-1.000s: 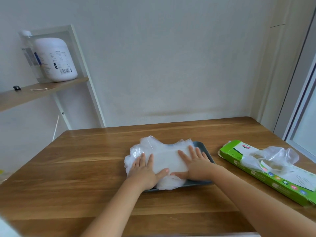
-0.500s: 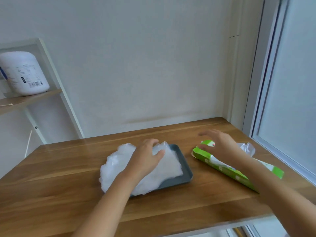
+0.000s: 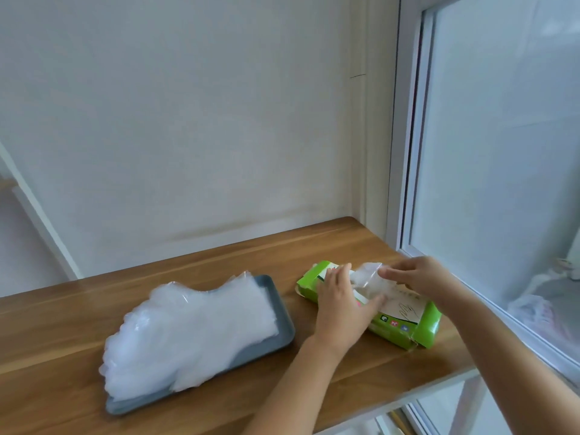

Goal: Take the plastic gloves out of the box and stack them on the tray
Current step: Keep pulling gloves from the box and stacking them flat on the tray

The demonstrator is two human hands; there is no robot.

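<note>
Your left hand lies flat on the green box, fingers straight and thumb spread along its top. It presses the box down and grips nothing. Your right hand reaches in from the window side and pinches a crumpled glove that sticks up out of the box's opening, between your two hands. The box lies slanted on the bench near its right end, just right of the tray and not touching it. On the grey tray lies the stack of clear gloves. They lie flat, cuffs toward the box, fingertips at the tray's left end, where they cover its rim. The window stands to the right of the box.
</note>
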